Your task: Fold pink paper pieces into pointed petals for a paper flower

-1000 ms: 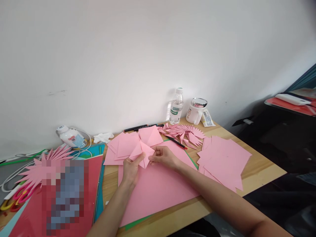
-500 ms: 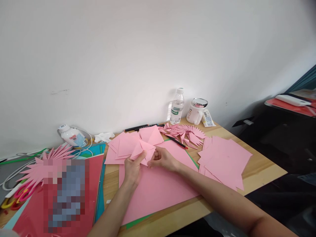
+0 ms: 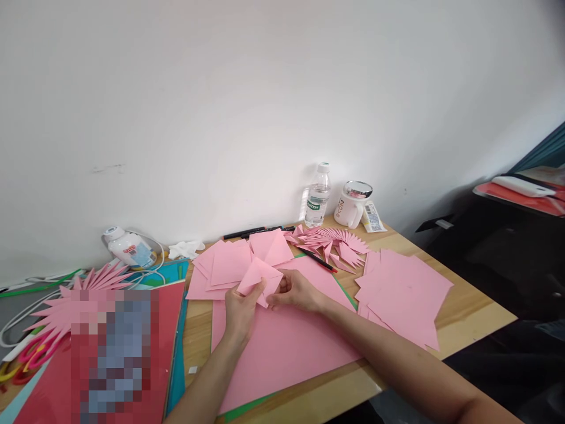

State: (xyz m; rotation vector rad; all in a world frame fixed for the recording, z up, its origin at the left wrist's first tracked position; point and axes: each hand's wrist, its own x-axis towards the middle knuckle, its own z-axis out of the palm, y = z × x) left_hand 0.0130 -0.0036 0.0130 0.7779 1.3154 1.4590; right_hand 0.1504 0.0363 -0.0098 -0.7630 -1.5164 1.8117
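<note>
A folded square of pink paper [image 3: 256,273] is held up between my two hands, its folded flaps meeting in creases near the middle. My left hand [image 3: 241,306] is closed on its left lower side, thumb laid across the front. At the right corner, the fingers of my right hand [image 3: 296,291] pinch the paper's edge. Beneath both hands lies a large pink sheet [image 3: 282,353] over a green one. Just behind the held piece are several pink paper squares [image 3: 229,265], overlapping each other.
Loose pink sheets [image 3: 404,294] lie at right. Behind stand a water bottle [image 3: 318,197] and a white mug [image 3: 348,209]; a black pen [image 3: 316,259] rests near fanned pink folded pieces [image 3: 338,238]. At left are scissors [image 3: 39,350], a red folder [image 3: 170,330] and a white bottle [image 3: 130,247].
The held paper has turned slightly and moved a little down and to the right with both hands. The whole view has also shifted slightly. Both hands keep their grip.
</note>
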